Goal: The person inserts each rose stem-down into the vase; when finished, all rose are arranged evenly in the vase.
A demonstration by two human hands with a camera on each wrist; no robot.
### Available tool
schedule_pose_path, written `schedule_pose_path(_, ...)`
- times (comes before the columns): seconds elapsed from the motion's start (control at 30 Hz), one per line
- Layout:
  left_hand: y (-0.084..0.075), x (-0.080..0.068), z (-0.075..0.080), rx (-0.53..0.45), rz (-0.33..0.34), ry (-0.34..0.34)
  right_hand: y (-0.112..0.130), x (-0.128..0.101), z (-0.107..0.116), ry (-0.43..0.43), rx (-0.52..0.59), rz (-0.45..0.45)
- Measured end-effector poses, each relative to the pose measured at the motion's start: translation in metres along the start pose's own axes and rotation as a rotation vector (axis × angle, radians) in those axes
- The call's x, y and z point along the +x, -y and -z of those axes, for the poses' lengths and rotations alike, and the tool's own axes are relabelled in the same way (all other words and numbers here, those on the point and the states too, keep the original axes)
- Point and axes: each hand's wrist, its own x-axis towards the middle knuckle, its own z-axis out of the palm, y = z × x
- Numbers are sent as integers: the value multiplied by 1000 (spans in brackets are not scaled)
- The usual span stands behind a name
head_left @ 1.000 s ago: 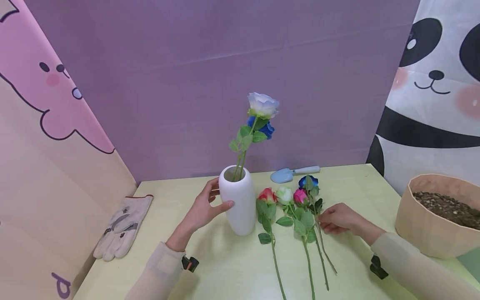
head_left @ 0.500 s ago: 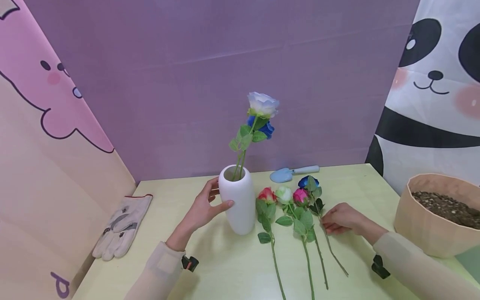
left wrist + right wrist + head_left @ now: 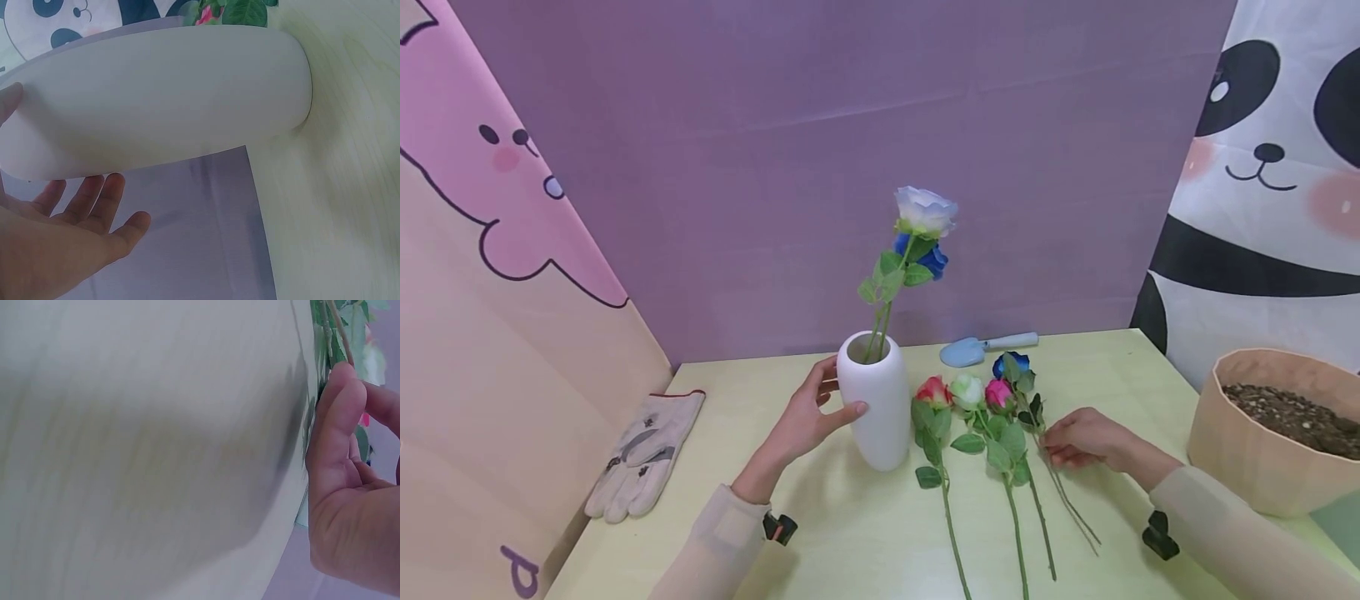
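My left hand (image 3: 812, 412) holds a white vase (image 3: 880, 417), thumb on the near side and fingers behind. In the left wrist view the vase (image 3: 162, 100) shows up close, with fingertips along its side. A pale blue-white rose (image 3: 925, 211) and a blue rose (image 3: 934, 262) stand in the vase, leaning right. On the table, my right hand (image 3: 1086, 440) pinches the stem of another blue rose (image 3: 1013, 365), just below its dark leaves. In the right wrist view the right hand (image 3: 350, 450) has thumb and finger together at a stem (image 3: 340, 331).
A red rose (image 3: 934, 390), a white-green rose (image 3: 967, 390) and a pink rose (image 3: 1000, 394) lie between the vase and my right hand. Behind them is a blue trowel (image 3: 966, 352). Gloves (image 3: 643, 458) lie left; a soil-filled fabric pot (image 3: 1232, 442) stands right.
The stem at my right hand has swung its lower end to the right, away from the neighbouring stems. My left hand and the vase stay in place.
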Motion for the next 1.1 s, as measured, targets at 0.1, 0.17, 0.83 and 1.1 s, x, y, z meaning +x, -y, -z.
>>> schedule_pose_path(0.1, 0, 0, 0, -6, -2, 1, -3, 2, 1, 7, 29, -15)
schedule_pose_path(0.17, 0, 0, 0, -6, -3, -1, -5, 3, 1, 19, 36, -12)
schedule_pose_path(0.83, 1, 0, 0, -3, 1, 3, 8, 3, 6, 123, 171, 51)
schedule_pose_path(1.1, -1, -1, -1, -5, -3, -3, 21, -1, 5, 117, 307, 123)
